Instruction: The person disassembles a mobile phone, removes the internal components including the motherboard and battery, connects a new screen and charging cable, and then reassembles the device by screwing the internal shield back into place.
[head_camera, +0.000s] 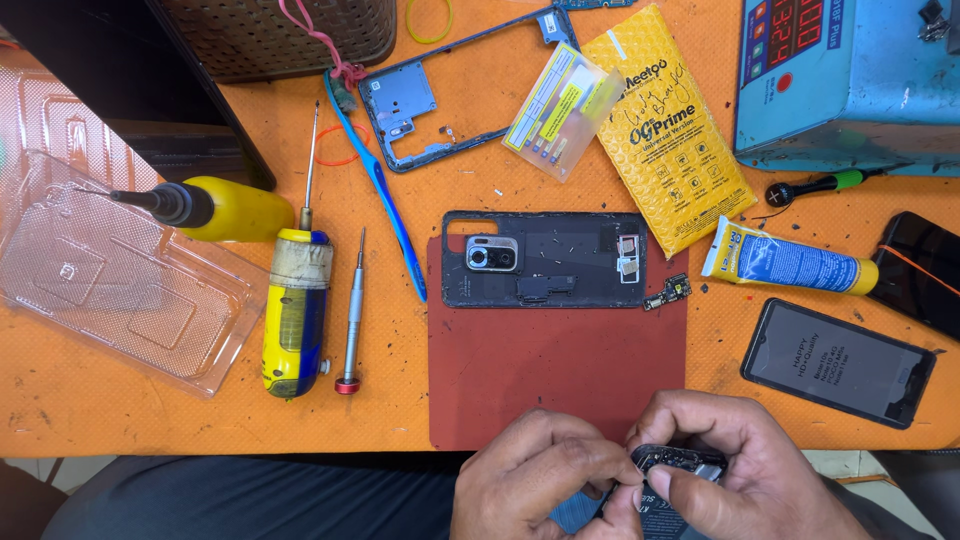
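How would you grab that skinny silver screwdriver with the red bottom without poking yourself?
Pinch the silver screwdriver around the thick grooved middle of its handle, coming straight down from above. It lies flat on the orange mat, its thin sharp tip pointing away from the person, red cap nearest. The yellow-and-blue driver lies close on its left, so fingers fit better from the right.

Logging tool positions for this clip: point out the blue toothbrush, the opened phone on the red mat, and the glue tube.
blue toothbrush (385, 195), head view, mid handle.
opened phone (560, 250), head view, dark inner plate.
glue tube (790, 262), head view, blue body.
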